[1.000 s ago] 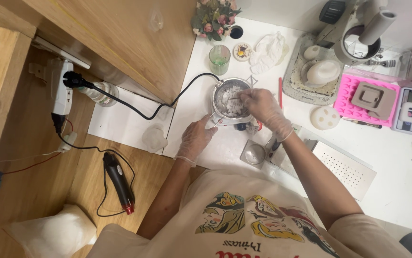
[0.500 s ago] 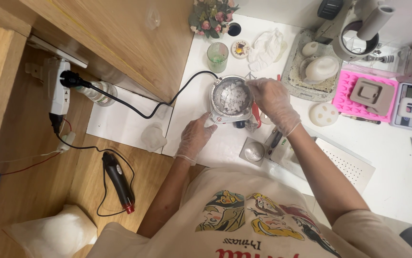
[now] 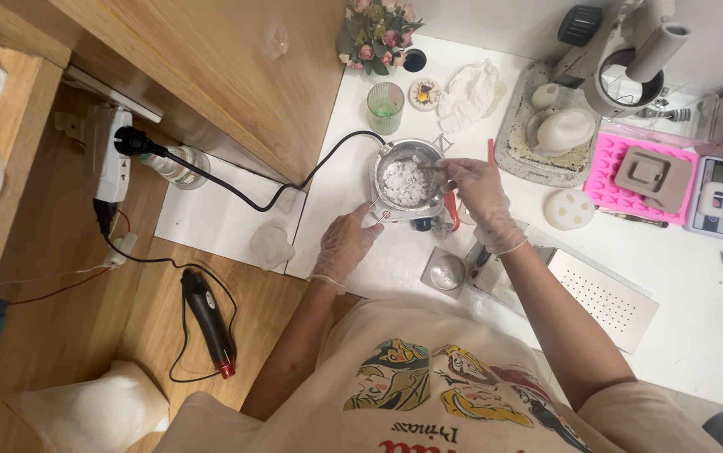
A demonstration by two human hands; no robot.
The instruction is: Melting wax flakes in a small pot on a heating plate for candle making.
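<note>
Left hand (image 3: pixel 345 245): fingers curled, steadying the melting pot (image 3: pixel 408 180) at its near-left edge.
Right hand (image 3: pixel 479 197): fingers pinched at the pot's right rim — whether it holds anything, cannot tell.
Room: bare white table (image 3: pixel 680 277) near right.

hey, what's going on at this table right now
A person in clear gloves is working over a small metal melting pot filled with white chunks on a white table. The left hand rests at the pot's front edge, and the right hand is at its right rim, fingertips near the chunks. A black cord runs from the pot to a power strip.
</note>
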